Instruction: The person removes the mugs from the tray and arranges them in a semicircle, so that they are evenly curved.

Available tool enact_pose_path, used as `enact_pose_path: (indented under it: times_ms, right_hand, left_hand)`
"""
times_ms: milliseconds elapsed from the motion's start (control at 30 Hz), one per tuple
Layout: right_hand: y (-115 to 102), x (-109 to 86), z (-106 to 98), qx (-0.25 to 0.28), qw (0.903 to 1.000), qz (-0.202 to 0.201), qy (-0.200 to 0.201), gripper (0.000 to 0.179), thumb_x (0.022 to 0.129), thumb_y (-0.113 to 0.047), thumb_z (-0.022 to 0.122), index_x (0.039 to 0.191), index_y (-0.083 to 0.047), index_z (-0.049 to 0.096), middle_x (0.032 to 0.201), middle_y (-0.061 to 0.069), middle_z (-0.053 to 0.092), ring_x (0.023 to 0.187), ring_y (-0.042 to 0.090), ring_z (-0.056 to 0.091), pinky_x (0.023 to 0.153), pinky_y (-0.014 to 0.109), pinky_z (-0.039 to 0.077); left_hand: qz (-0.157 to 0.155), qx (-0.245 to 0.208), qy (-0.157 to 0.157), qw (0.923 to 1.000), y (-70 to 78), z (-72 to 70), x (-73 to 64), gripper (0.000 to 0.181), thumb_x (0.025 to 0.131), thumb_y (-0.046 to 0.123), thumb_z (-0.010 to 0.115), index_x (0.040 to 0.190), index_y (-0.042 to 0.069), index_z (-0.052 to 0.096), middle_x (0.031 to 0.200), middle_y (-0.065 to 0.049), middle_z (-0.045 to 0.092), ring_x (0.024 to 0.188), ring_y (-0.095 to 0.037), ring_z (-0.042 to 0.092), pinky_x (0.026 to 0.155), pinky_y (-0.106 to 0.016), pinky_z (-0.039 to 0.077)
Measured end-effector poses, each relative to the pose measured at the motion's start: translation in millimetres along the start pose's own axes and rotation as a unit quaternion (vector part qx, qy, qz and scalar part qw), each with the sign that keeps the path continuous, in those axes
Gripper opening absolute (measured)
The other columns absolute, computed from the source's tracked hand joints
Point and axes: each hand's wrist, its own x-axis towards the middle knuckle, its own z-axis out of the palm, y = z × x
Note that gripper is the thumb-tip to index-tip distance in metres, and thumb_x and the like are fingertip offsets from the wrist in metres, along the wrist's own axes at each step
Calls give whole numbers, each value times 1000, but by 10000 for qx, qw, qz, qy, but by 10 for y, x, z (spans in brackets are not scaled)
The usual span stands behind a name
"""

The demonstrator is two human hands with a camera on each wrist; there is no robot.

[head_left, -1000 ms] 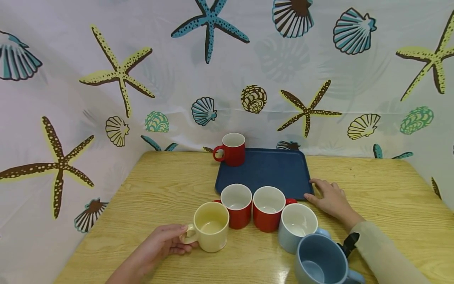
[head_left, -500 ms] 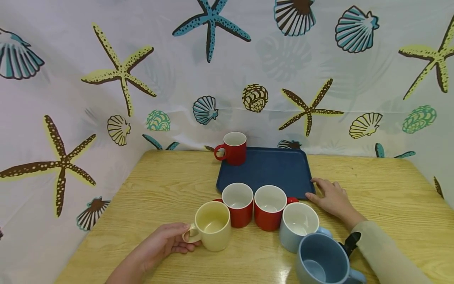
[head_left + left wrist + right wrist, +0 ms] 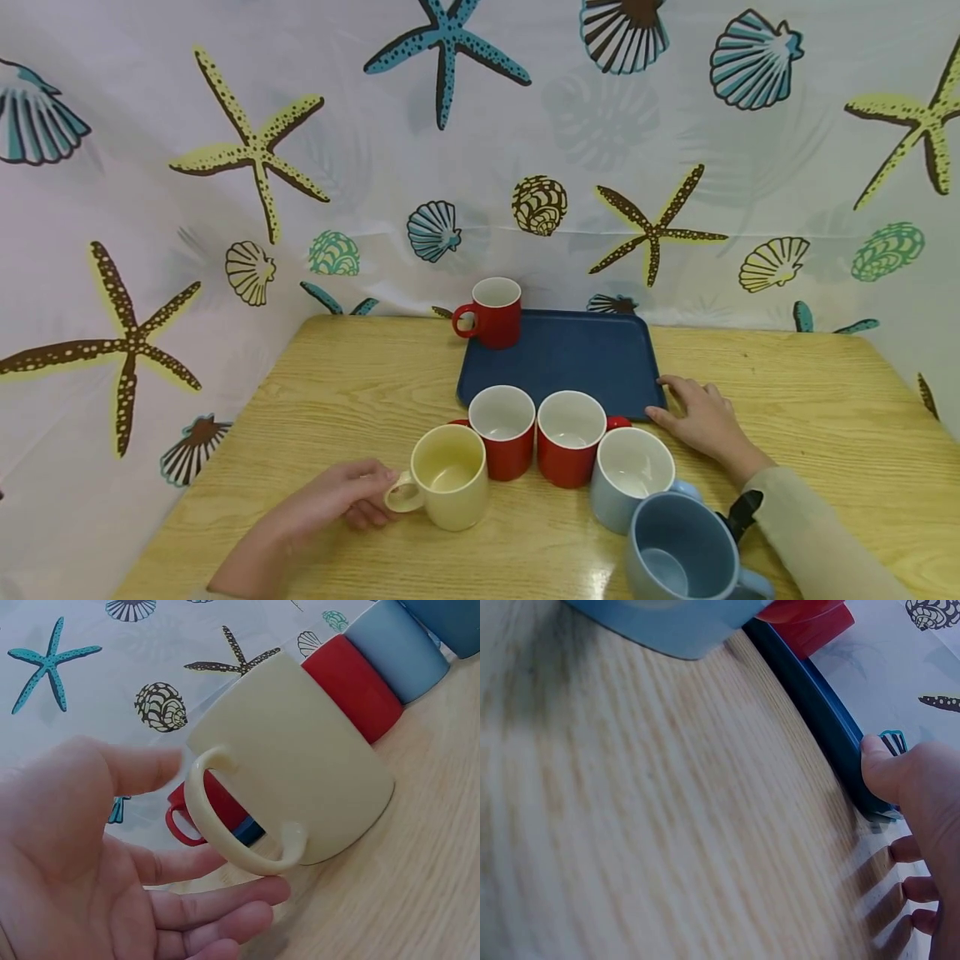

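Note:
A pale yellow mug (image 3: 448,482) stands upright on the wooden table. My left hand (image 3: 348,493) is at its handle (image 3: 225,832), with fingers extended under and beside the loop. In the left wrist view the thumb (image 3: 154,769) is apart from the handle, while a finger (image 3: 255,892) lies close against its underside. A dark blue tray (image 3: 577,358) lies at the back. My right hand (image 3: 701,421) rests at the tray's front right corner, its thumb (image 3: 881,761) touching the rim and its other fingers spread loosely.
A red mug (image 3: 497,315) stands on the tray's back left. In front of the tray, two red mugs (image 3: 510,458) (image 3: 566,458), a light blue mug (image 3: 615,500) and a darker blue mug (image 3: 678,550) run rightward from the yellow one. A patterned cloth (image 3: 480,167) hangs behind.
My left hand has loosened from the yellow mug's handle and drawn slightly back to the left. The mug and my right hand look unmoved.

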Motion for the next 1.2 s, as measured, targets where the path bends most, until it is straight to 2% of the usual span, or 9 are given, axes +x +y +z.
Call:
enact_pose_path:
  times_ms: [200,300,467,567,667,867,1033,1200]
  right_hand:
    - [9,8,1,23,10000,8,-21,74,86,-57,55,138,-7,40,139,22,40,113,42,36,90,58,28]
    - [25,15,14,16,10000,8,-27,74,86,-58,54,138,-7,40,139,22,40,113,41,37,89,58,29]
    - [31,21,22,19,10000,26,-36,75,85,-60,54,138,-8,40,139,22,40,112,41,37,89,58,29]
    - [23,20,14,27,10000,48,-48,75,85,-60,54,138,-8,40,139,23,39,113,42,36,89,58,29]
    - [17,21,7,29,10000,55,-42,75,85,-60,54,138,-8,40,139,23,39,113,42,36,89,58,29]
    - [27,24,20,28,10000,66,-37,74,85,-59,54,138,-8,40,139,22,39,113,42,35,89,58,29]
    - [31,29,26,53,10000,56,-26,74,85,-58,54,138,-8,40,139,22,39,113,42,35,89,58,28]
    - [22,30,9,25,10000,61,-41,75,85,-59,54,138,-8,40,139,22,39,112,41,36,89,58,29]
  left_hand:
    - [-59,421,722,9965,96,-39,105,57,95,51,40,100,-3,58,83,-8,65,74,-20,61,63,-30,46]
    - [-46,447,1056,9934,132,-50,199,57,94,53,42,96,-1,58,86,-8,67,76,-20,62,67,-34,47]
    - [129,346,1311,9907,217,-82,354,52,91,52,49,88,1,61,89,-10,68,78,-22,62,73,-38,49]
    - [171,255,1425,9893,278,-104,435,51,91,52,50,88,2,62,91,-9,68,80,-22,63,76,-38,49]
    - [180,80,1458,9891,318,-132,520,50,91,51,51,90,1,61,93,-9,69,82,-24,63,77,-38,49]
    - [258,-334,1304,9906,304,-207,700,49,93,46,50,96,-1,63,96,-10,68,87,-25,63,81,-40,49]
    - [364,-446,1164,9915,318,-252,793,51,94,46,49,100,-2,63,100,-12,66,90,-27,62,84,-42,47]
    - [338,-416,1089,9926,378,-261,857,54,93,47,50,108,-4,59,103,-13,66,94,-28,62,88,-43,46]
